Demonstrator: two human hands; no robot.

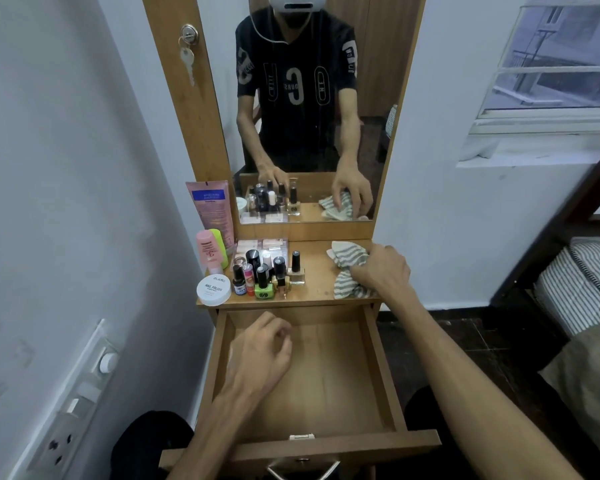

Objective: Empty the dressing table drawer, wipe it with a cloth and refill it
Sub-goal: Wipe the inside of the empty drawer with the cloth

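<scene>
On tabletop [317,271], cloth [347,268] under right hand [381,271].

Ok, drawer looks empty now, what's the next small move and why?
Probably lift the striped cloth with the right hand, already on it, down into the drawer to wipe. The drawer is open and bare; the bottles stand on the tabletop.

The cloth [349,268] is cream with grey-green stripes; the drawer [326,382] is brown wood; one nail-polish bottle [265,291] is green.
</scene>
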